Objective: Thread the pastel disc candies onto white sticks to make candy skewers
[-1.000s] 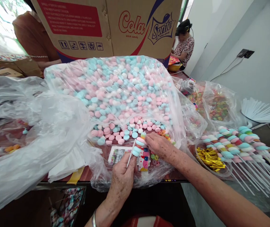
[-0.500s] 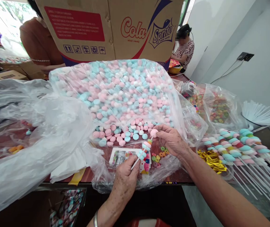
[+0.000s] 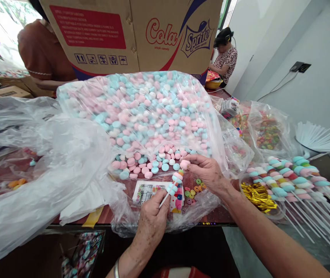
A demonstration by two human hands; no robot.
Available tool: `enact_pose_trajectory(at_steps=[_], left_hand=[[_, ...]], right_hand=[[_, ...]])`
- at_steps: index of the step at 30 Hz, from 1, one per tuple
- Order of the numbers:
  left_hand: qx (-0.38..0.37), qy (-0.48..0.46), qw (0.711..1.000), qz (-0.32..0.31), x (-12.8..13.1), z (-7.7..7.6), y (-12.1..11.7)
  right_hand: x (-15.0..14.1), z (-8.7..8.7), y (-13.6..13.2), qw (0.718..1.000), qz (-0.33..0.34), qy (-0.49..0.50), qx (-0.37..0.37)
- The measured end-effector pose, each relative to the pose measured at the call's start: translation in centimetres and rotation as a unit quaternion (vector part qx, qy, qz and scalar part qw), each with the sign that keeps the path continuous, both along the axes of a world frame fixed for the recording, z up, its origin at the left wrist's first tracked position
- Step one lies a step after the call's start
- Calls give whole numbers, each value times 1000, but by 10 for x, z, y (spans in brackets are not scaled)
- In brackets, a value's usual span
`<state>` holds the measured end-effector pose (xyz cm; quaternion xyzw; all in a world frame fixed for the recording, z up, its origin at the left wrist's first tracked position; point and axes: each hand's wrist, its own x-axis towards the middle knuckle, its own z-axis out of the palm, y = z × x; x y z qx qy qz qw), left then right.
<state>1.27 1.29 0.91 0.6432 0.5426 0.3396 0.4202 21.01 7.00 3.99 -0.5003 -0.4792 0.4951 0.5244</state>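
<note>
Low over the table's front, my left hand [image 3: 154, 214] is closed round the white stick of a candy skewer [image 3: 173, 188], which tilts up to the right. Blue, white and pink marshmallows and gummy rings are threaded on it. Between thumb and fingers, my right hand [image 3: 207, 172] pinches a pink marshmallow [image 3: 185, 165] just above the skewer's upper end. Loose pink, blue and white marshmallows [image 3: 144, 164] lie behind, spilling from a big clear bag [image 3: 153, 112]. Gummy rings [image 3: 195, 191] lie below my right hand, beside printed cards [image 3: 147, 192].
Finished marshmallow skewers [image 3: 286, 181] are piled at right beside a tub of gold twist ties [image 3: 259, 197]. White sticks [image 3: 321, 135] fan out behind them. A large cardboard box [image 3: 165, 38] stands at the back. Crumpled plastic [image 3: 51, 162] covers the left. Two people sit beyond the box.
My right hand and the pink marshmallow have shifted slightly left and down, near the skewer's tip. My left hand keeps its grip on the stick. The view has turned slightly.
</note>
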Motion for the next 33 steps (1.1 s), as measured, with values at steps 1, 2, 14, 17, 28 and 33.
enact_pose_trajectory(at_steps=[1, 2, 14, 17, 28, 33], left_hand=[[0, -3, 1000, 0, 0, -1, 0], [0, -6, 1000, 1, 0, -1, 0], [-2, 3, 1000, 17, 3, -1, -1], [-2, -5, 1000, 29, 3, 0, 0], [-16, -38, 999, 26, 0, 1, 0], [-18, -56, 998, 33, -2, 0, 0]], right_hand=[[0, -1, -1, 999, -1, -31, 17], [0, -2, -2, 998, -2, -56, 31], [-10, -15, -17, 976, 26, -162, 142], [-12, -16, -17, 970, 45, -176, 163], [-17, -18, -24, 995, 31, -55, 71], [-16, -10, -26, 989, 43, -112, 90]])
